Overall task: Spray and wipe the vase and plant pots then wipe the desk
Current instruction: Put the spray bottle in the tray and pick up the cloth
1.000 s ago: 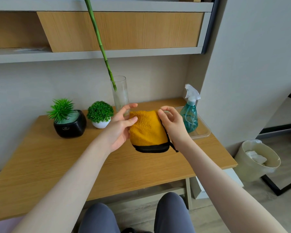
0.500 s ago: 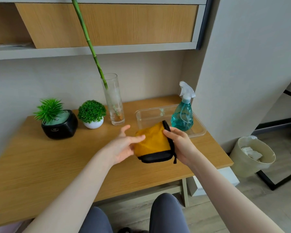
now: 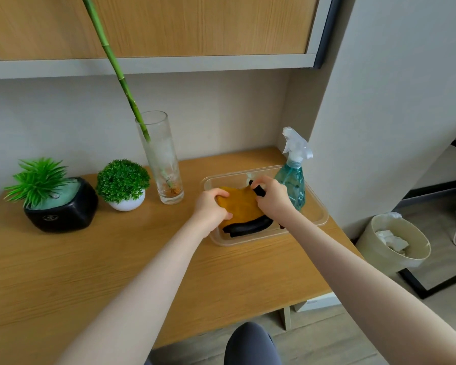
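A folded orange cloth point(image 3: 241, 208) with a black edge lies in a clear plastic tray point(image 3: 319, 219) at the right of the wooden desk point(image 3: 90, 259). My left hand point(image 3: 211, 208) grips its left side and my right hand point(image 3: 270, 197) pinches its black edge at the top right. A teal spray bottle point(image 3: 292, 180) stands in the tray just behind my right hand. A tall glass vase point(image 3: 159, 159) with a green bamboo stalk stands left of the tray. Further left stand a white round pot point(image 3: 127, 202) with a green ball plant and a black pot point(image 3: 63, 209) with a spiky plant.
A wooden cabinet and grey shelf point(image 3: 169, 64) hang above the desk. A wall panel point(image 3: 379, 101) closes off the desk's right end. A cream waste bin point(image 3: 395, 243) with paper stands on the floor at the right. My knee point(image 3: 250, 343) shows below the desk's front edge.
Both hands carried the orange cloth from above the desk's middle forward and right, down into the clear tray. The view has moved closer to the desk.
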